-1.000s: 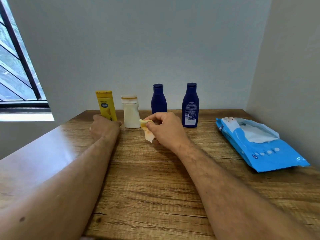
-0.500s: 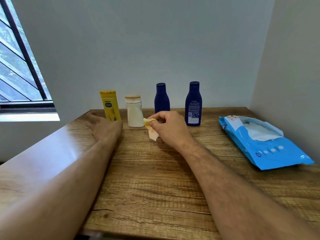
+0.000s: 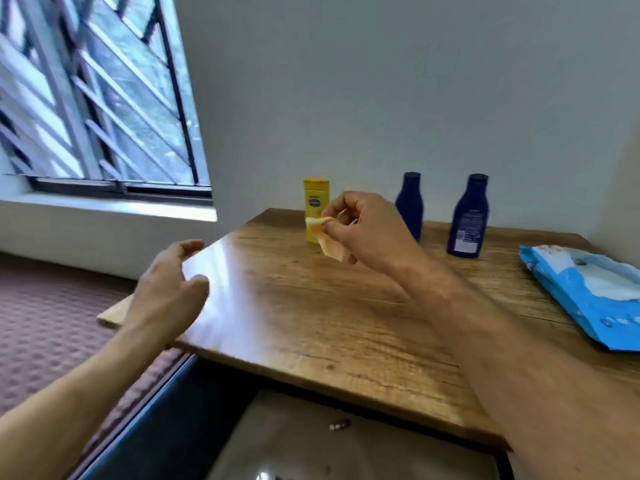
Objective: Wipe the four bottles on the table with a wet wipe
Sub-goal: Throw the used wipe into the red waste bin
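Note:
My right hand (image 3: 363, 230) is raised above the wooden table (image 3: 311, 317) and pinches a crumpled, yellow-stained wet wipe (image 3: 327, 239). Behind it stands a yellow bottle (image 3: 315, 202), partly covered by the hand and wipe. Two dark blue bottles (image 3: 410, 204) (image 3: 467, 216) stand further right by the wall. The white bottle is hidden behind my right hand. My left hand (image 3: 169, 289) hovers over the table's left edge, fingers loosely curled, holding nothing.
A blue pack of wet wipes (image 3: 588, 299) lies open at the table's right side. A window with bars (image 3: 97, 98) is on the left. Patterned carpet (image 3: 45, 323) lies below the table's left edge, and the floor shows under its front edge.
The view has swung left and down. My left hand pulled back from the yellow bottle to the table's left edge. My right hand lifted the wipe and now covers the white bottle.

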Motion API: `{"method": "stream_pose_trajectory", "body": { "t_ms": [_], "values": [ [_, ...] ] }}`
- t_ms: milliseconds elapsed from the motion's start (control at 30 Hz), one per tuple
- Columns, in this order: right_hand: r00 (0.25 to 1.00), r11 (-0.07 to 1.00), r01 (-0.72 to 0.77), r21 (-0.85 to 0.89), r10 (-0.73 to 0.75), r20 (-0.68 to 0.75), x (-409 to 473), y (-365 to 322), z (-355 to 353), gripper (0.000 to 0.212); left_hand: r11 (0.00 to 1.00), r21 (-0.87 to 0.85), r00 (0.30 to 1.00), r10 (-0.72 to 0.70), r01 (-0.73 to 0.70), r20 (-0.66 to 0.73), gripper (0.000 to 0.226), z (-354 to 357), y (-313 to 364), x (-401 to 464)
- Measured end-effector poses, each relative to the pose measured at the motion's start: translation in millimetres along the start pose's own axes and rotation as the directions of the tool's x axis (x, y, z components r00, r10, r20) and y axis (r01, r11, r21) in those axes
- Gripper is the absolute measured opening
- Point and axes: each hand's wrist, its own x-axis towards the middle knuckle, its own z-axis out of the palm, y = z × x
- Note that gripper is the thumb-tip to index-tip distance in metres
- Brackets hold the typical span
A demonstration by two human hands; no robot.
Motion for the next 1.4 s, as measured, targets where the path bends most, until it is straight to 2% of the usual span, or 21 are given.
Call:
{"method": "stream_pose_trajectory", "body": {
  "t_ms": [100,200,367,467,533,667,767,833,933,1033,1167,1267,1400],
  "values": [
    [0.994,0.995,0.097,0.023,-0.098,0.053,-9.0,-47.3,37.1,0.003,0.997,0.07,0.997,-0.021,0.026,-0.073,0.06,-48.9,-40.0,-20.6],
    [0.966,0.982,0.158,0.105,-0.176,0.188,-27.0,-94.1,97.6,0.002,0.987,0.138,0.984,-0.062,0.086,-0.168,0.059,-90.6,-89.5,-48.1],
    [0.857,0.973,0.18,0.146,-0.227,0.461,-65.9,-139.5,239.6,0.003,0.959,0.195,0.958,-0.155,0.205,-0.243,0.057,-130.8,-193.7,-100.2],
    [0.776,0.987,0.143,0.067,-0.154,0.612,-93.4,-130.1,332.4,0.003,0.933,0.189,0.938,-0.261,0.305,-0.227,0.053,-130.7,-258.0,-136.3],
    [0.699,0.995,0.093,-0.038,-0.039,0.714,-113.8,-109.4,389.8,0.004,0.912,0.178,0.922,-0.334,0.368,-0.195,0.055,-121.8,-298.1,-162.9],
    [0.564,0.967,0.062,-0.249,0.171,0.808,-152.2,-51.3,468.0,0.01,0.874,0.192,0.894,-0.44,0.447,-0.08,0.053,-91.1,-356.9,-204.4],
    [0.451,0.924,0.097,-0.369,0.29,0.844,-178.1,-9.2,491.7,0.01,0.848,0.196,0.863,-0.505,0.493,0.018,0.053,-62.7,-384.2,-227.3],
    [0.353,0.904,0.146,-0.402,0.332,0.875,-194.1,21.0,508.8,0.019,0.817,0.208,0.825,-0.561,0.537,0.073,0.052,-39.0,-404.6,-239.6],
    [0.289,0.898,0.162,-0.41,0.354,0.89,-207.4,44.7,512.2,0.028,0.795,0.223,0.794,-0.596,0.564,0.116,0.051,-20.2,-409.3,-248.4],
    [0.189,0.882,0.175,-0.437,0.405,0.894,-218.8,71.6,525.4,0.034,0.754,0.256,0.731,-0.654,0.605,0.197,0.051,3.3,-422.8,-253.4],
    [0.073,0.867,0.169,-0.469,0.463,0.883,-231.4,96.3,529.1,0.037,0.705,0.304,0.668,-0.707,0.641,0.231,0.051,23.5,-432.4,-257.5],
    [-0.065,0.857,0.23,-0.461,0.486,0.871,-239.8,105.1,523.8,0.052,0.67,0.32,0.635,-0.74,0.669,0.221,0.051,31.0,-432.8,-257.3],
    [-0.178,0.828,0.329,-0.455,0.527,0.831,-258.9,114.0,524.6,0.056,0.666,0.333,0.617,-0.745,0.668,0.252,0.053,36.9,-429.7,-258.8]
  ]
}}
